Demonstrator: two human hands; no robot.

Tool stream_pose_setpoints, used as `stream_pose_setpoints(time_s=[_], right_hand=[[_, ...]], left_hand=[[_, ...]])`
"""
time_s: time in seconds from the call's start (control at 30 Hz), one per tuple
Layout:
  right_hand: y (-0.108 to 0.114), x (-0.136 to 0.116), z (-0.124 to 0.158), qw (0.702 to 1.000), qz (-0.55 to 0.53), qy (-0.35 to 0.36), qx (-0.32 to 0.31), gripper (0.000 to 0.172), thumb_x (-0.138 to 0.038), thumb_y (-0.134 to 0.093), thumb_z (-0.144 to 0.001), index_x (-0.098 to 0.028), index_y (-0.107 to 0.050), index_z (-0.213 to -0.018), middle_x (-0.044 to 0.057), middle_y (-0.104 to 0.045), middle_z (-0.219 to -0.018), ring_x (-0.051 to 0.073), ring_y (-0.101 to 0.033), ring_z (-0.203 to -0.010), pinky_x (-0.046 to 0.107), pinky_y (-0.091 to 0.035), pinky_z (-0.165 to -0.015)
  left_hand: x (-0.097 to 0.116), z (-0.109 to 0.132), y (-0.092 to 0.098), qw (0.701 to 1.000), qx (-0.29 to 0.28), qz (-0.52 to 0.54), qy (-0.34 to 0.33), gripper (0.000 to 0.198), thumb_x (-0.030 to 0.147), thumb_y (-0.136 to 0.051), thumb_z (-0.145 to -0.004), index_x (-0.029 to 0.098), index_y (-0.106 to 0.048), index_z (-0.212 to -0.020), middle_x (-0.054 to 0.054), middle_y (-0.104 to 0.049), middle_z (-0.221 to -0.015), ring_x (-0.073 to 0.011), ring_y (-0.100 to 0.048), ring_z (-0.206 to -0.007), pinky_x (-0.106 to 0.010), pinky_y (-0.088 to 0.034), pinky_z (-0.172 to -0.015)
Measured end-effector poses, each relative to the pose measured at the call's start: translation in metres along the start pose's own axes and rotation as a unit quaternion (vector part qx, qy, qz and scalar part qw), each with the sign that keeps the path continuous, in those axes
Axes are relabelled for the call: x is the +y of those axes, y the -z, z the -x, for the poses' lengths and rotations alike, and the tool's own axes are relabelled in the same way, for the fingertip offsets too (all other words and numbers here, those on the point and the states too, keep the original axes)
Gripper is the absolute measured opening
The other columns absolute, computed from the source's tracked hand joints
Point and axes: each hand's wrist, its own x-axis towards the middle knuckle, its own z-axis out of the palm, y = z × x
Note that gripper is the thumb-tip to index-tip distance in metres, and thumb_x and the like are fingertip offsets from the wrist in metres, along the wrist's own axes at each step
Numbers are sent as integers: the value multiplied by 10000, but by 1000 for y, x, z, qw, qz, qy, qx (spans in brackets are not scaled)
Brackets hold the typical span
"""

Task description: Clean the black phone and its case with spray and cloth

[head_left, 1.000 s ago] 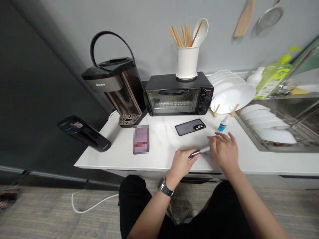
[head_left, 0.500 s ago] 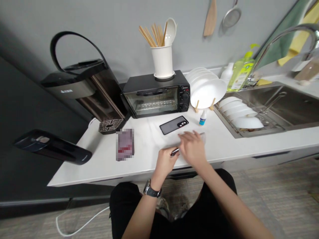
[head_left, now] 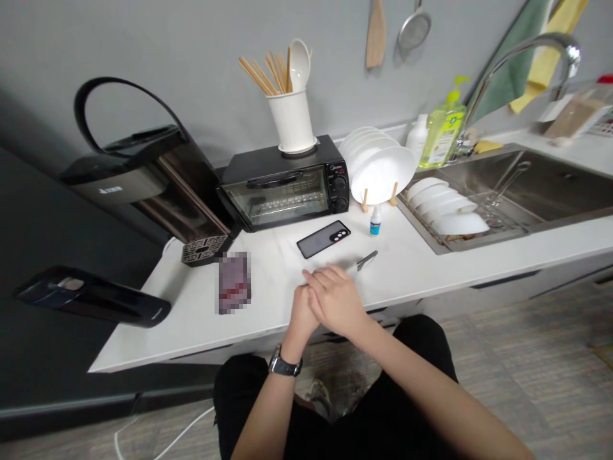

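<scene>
My right hand (head_left: 339, 301) lies over my left hand (head_left: 302, 312) at the front of the counter, its fingers bent and close together. The left fingers are curled and mostly covered by the right hand, so whatever they hold is hidden. Just past the right fingers, a slim dark grey object (head_left: 368, 259) sticks out with a pale part nearer the hand; I cannot make out its kind or which hand holds it. Behind the hands lies a phone case or phone (head_left: 324, 239), back up. A small white bottle with a blue label (head_left: 375, 222) stands to its right.
A blurred-out packet (head_left: 234, 282) and a dark flask (head_left: 96, 297) are on the left, before a black drink machine (head_left: 158, 185). A toaster oven (head_left: 287, 188) bears a utensil holder (head_left: 292, 121). Plates (head_left: 383, 172) stand beside the sink (head_left: 550, 172), which contains bowls (head_left: 460, 222).
My right hand has shifted left onto my left hand. The dark shiny object that showed at the left fingers is now covered. A slim dark object now shows beyond the right hand.
</scene>
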Motion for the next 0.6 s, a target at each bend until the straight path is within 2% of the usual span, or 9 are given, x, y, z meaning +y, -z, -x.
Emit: stream_pose_setpoints(time_s=[0.03,0.1,0.2,0.27,0.3,0.37,0.47,0.53,0.6], right_hand=[[-1,-3,0,1000,-3,20,-12,429,-229,-476,-1022,-116,-626,-1408,130,-758,-1182,256,-648,-1119,446,-411,-1121],[6,15,1,1000,19,-2,-19,404,-226,-458,-1028,-108,-666,-1354,129,-770,-1135,260,-662,-1065,434,-449,-1043],[28,67,4,986,73,-151,6,362,-190,-437,-1013,-128,-776,-1122,128,-789,-1083,288,-676,-1084,453,-446,-1016],[34,80,5,975,96,-198,35,366,-174,-431,-1006,-136,-779,-1114,126,-792,-1105,324,-624,-1231,527,-355,-1133],[32,75,4,976,96,-191,46,365,-169,-437,-1001,-138,-769,-1149,123,-787,-1133,332,-589,-1290,552,-303,-1176],[21,46,3,989,72,-120,49,375,-167,-463,-991,-136,-726,-1257,114,-771,-1191,319,-559,-1324,540,-254,-1218],[5,7,-2,1000,25,15,-5,382,-215,-484,-1008,-119,-690,-1315,107,-779,-1110,254,-656,-1094,426,-380,-1130],[7,12,-5,999,35,24,-27,370,-229,-478,-1021,-127,-706,-1294,101,-786,-1040,241,-674,-980,397,-446,-1012],[18,37,-6,996,74,-47,-23,331,-208,-471,-1019,-148,-775,-1135,101,-792,-974,248,-688,-950,399,-452,-953]], left_hand=[[-1,0,1,1000,1,-3,0,254,175,-572,-883,116,-763,-726,-49,-709,-617,-162,-599,-554,-235,-416,-543],[0,1,2,1000,-3,-3,-2,240,201,-587,-895,123,-784,-781,-43,-734,-652,-168,-631,-586,-231,-448,-565],[8,3,1,999,-12,36,-9,248,314,-635,-940,171,-819,-1025,-46,-820,-897,-191,-715,-742,-247,-536,-688],[11,3,1,998,-11,59,-11,290,361,-656,-944,201,-801,-1138,-48,-823,-1045,-201,-733,-815,-270,-560,-762],[11,3,1,998,-9,59,-11,278,357,-652,-943,195,-807,-1107,-48,-824,-1021,-197,-726,-788,-270,-558,-753],[8,2,1,999,-5,41,-9,235,304,-632,-925,152,-811,-906,-45,-802,-820,-176,-675,-662,-247,-520,-655],[1,1,3,1000,-2,22,-9,268,229,-618,-865,125,-699,-632,-34,-686,-596,-151,-586,-552,-216,-404,-522],[1,1,4,1000,-3,22,-8,288,241,-627,-861,125,-672,-602,-22,-653,-569,-140,-561,-538,-210,-367,-501],[3,2,3,999,-6,31,-6,279,297,-633,-898,124,-734,-704,-8,-673,-610,-131,-557,-551,-208,-383,-520]])
